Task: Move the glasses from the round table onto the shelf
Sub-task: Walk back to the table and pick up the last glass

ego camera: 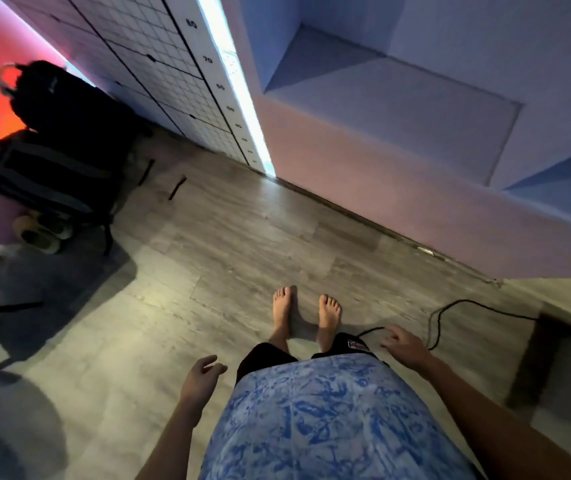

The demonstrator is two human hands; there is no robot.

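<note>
I stand barefoot on a grey wood-look floor, looking down. My left hand (201, 379) hangs beside my left hip, fingers loosely apart, holding nothing. My right hand (403, 344) is out to my right at hip height, fingers spread and empty. A recessed white shelf niche (398, 98) is set into the wall ahead at the upper right, and its ledge is bare. No glasses and no round table are in view.
Black backpacks (59, 140) and a pair of shoes (43, 232) lie at the left wall. A black cable (450, 308) snakes over the floor at my right. Thin dark furniture legs (3, 308) reach in at the left edge. A dark wooden piece (540, 358) stands at right.
</note>
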